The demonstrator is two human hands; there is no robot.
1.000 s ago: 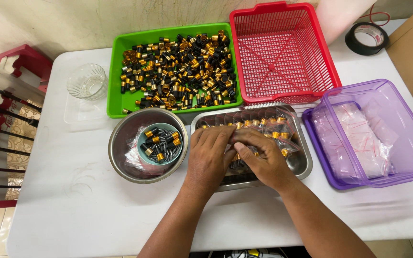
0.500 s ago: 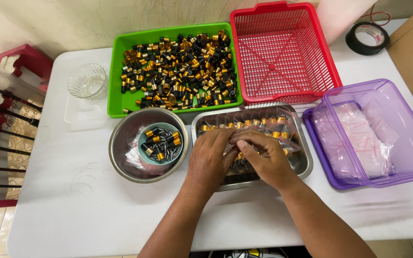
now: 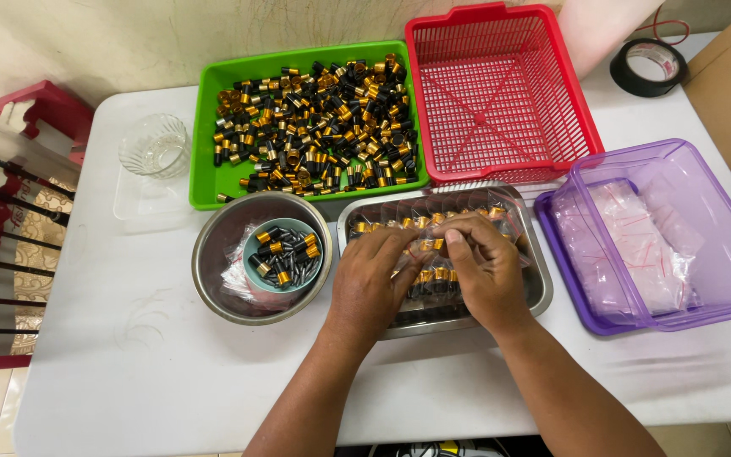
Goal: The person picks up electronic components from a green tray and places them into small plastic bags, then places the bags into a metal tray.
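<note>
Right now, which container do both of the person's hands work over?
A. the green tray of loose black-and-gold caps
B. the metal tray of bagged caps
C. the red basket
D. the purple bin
B: the left hand and right hand meet over the metal tray, fingers on a clear bag of caps.

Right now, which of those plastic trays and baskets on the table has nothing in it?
The red basket at the back: only its bare mesh shows. The green tray holds black-and-gold pieces, and the purple bin holds clear bags.
</note>
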